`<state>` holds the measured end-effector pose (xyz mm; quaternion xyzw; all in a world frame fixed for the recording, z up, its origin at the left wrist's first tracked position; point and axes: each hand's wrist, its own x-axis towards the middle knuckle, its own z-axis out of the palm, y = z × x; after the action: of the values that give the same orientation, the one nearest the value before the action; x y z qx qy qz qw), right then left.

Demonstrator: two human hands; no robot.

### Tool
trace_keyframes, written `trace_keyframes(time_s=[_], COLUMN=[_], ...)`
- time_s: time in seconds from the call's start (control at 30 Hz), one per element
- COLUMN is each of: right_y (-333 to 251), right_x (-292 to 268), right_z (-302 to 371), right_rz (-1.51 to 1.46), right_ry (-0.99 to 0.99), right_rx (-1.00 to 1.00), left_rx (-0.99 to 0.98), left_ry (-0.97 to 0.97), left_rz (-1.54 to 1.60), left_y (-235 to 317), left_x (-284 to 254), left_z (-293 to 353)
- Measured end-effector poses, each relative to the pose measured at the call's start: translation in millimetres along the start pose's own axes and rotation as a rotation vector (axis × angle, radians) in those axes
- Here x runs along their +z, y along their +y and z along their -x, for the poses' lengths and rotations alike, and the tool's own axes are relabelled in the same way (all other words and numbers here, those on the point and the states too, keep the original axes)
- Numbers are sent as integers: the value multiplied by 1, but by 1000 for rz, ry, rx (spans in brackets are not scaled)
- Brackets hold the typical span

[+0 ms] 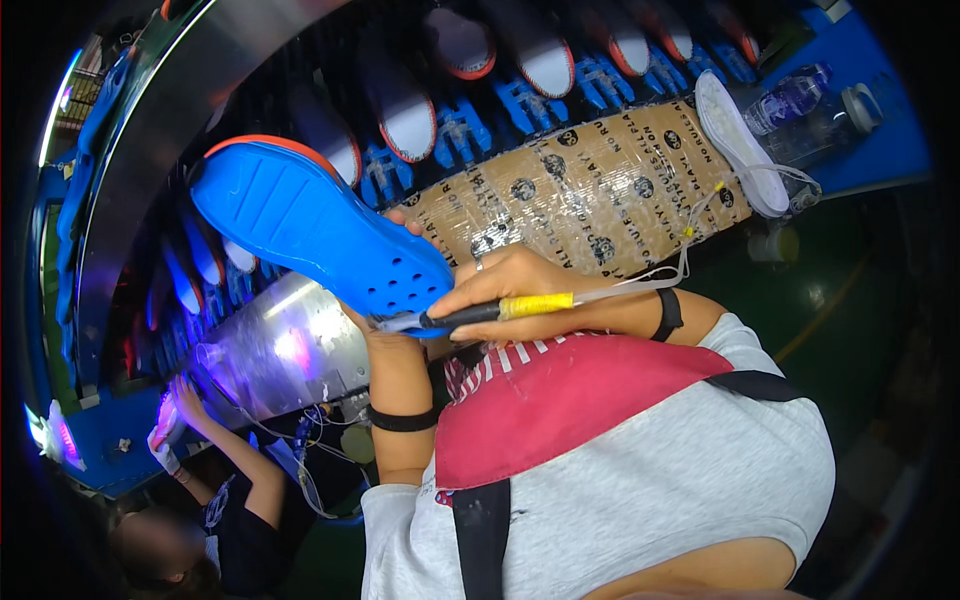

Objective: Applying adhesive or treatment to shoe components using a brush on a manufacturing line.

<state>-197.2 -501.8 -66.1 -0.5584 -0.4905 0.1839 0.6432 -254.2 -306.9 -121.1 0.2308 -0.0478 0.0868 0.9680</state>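
Note:
A large blue shoe sole point(300, 215), with grooves across its broad end, several round holes at the other and an orange edge, is held up before me. My left hand point(388, 343) grips it from beneath; most of the fingers are hidden behind it. In my right hand point(525, 283) is a brush point(470, 314) with a black handle and yellow wrapping. Its bristles lie at the edge of the sole's holed end, close to my left wrist. From the brush's back end a thin clear tube point(640, 283) runs off to the right.
Behind the sole, rows of shoe uppers point(408, 125) stand by blue holders point(525, 105). A cardboard-covered ledge point(580, 190) carries a white sole point(738, 145) at its right end, beside a plastic bottle point(790, 100) and a clear jar point(835, 125). At lower left a co-worker point(235, 465) handles a shoe by a metal panel point(310, 350).

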Motion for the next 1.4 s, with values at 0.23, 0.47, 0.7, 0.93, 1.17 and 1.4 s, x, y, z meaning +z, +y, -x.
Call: trace_keyframes(time_s=[0.23,0.47,0.7,0.93,1.17,1.4], right_y=[-1,0,6,11,15,18], right_x=[-14,-15,-7,-5,-3,0], right_z=[-2,-5,-2,0,4,6], right_rz=[21,128,334,307,286,351], right_ry=[-210,-351,-311,-203,-304,-288], right_rx=[-26,-123,-176,-252,-217,-250], left_rx=[-179,-403,-646,-934,-1011,-1137], left_ry=[-131,90,-57,-28,50,48], left_rz=[-229,-629,-802,-942,-962,-999], left_y=[40,64,63,64,68,78], left_x=[2,3,23,35,39,32], left_z=[2,-9,-31,-42,-41,-38])
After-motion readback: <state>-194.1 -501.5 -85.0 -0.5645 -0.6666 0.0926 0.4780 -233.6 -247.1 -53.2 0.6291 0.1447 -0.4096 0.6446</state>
